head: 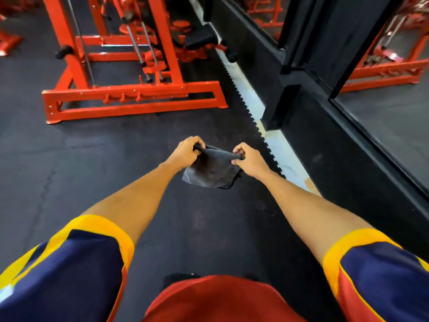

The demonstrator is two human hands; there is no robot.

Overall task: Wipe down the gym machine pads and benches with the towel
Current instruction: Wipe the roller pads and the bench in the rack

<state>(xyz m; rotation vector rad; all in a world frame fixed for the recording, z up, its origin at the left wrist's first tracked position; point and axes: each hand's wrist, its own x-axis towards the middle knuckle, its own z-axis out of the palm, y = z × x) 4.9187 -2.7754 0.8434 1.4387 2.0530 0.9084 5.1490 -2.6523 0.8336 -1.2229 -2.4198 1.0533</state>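
While left hand & right hand each pinch a top corner of the small dark grey cloth towel, it hangs bunched betw. them above the black rubber floor. Risk: light pinch slips, towel drops on floor, then smears the black padded seat at 12 o'clock.

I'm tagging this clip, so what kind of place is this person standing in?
Most likely a gym: an orange-red machine frame, a black padded bench behind it, and rubber floor mats beside a wall mirror.
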